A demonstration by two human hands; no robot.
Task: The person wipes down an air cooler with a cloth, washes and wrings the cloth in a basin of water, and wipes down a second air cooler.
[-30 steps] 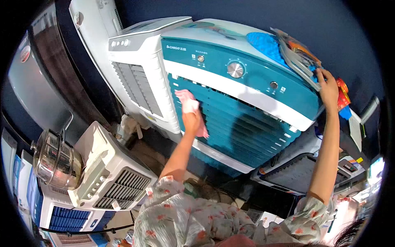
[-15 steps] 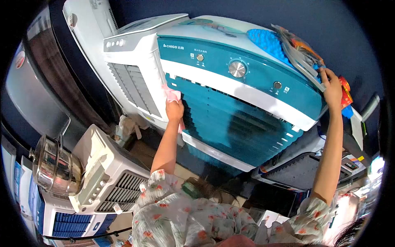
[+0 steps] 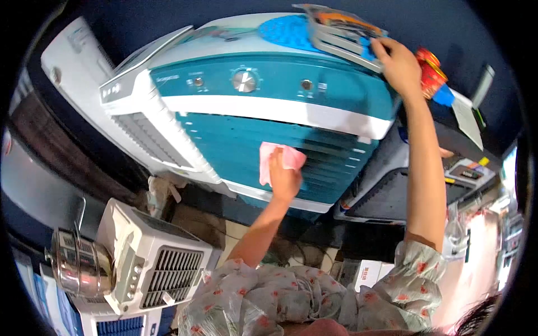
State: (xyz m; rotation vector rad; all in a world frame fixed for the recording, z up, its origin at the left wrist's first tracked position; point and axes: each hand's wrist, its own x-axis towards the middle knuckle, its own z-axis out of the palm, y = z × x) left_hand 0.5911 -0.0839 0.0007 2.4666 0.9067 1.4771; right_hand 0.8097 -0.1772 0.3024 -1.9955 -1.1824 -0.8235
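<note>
My left hand [image 3: 284, 178] is closed on a pink cloth [image 3: 271, 162], pressed against the teal front grille of a large white and teal air cooler [image 3: 218, 148]. Above the grille, the cooler's panel has a round silver dial [image 3: 244, 80] and small knobs. At the cooler's top right corner, my right hand [image 3: 399, 64] grips the end of a grey slotted tray [image 3: 344, 46] with orange and blue bits in it. A blue bumpy mat [image 3: 284, 32] lies beneath and beside the tray on the cooler's top.
Left of the teal cooler stands a white cooler [image 3: 151, 137]. A small beige cooler [image 3: 162, 263] with a glass-lidded steel pot [image 3: 84, 269] is at lower left. A red packet [image 3: 430, 75] and a dark grey appliance [image 3: 386, 196] are at right.
My left hand has moved with the pink cloth from the cooler's left edge to the middle of its grille. The view has shifted; my right hand stays at the tray.
</note>
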